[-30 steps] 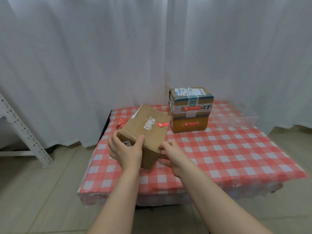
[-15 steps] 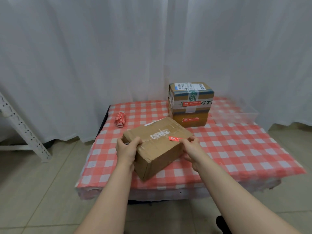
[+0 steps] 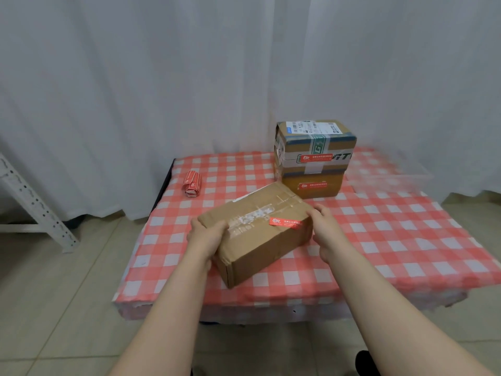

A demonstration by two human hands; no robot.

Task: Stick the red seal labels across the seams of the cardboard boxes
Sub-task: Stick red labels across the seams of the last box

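Floor [image 3: 54, 308]: pale tiles with grey joints, running under and around the table. A dark shape [image 3: 364, 362] at the frame's 5 o'clock edge is too cropped to identify.

Table [image 3: 406, 240]: low, covered by a red-and-white checked cloth that hangs over the front edge.

Box [image 3: 260, 240]: plain brown cardboard, lying on the cloth near the front edge and skewed, its long axis running from 8 to 2 o'clock. Torn clear tape runs along the top seam. One red label [image 3: 286, 222] is stuck on top toward the right end.

Left hand [image 3: 207, 234]: grips the box's left end, fingers curled over the top edge.

Right hand [image 3: 329, 234]: cups the box's right end, thumb at the top corner; the fingers behind are partly hidden.

Roll [image 3: 193, 183]: red labels, lying on the cloth at 10 o'clock from the box, well apart from it.

Stack [image 3: 315, 143]: two boxes, one on the other, at 1 o'clock from the box and just beside its far corner. Each front face bears a red label. The upper box carries green-and-white tape and a white shipping slip.

Tray [image 3: 393, 180]: clear plastic, blurred, at 3 o'clock from the stack.

Rack [image 3: 32, 202]: white perforated metal leg, standing on the floor at the frame's 9 o'clock.

Curtain [image 3: 135, 90]: white, pleated, closing the whole back of the room down to the floor.
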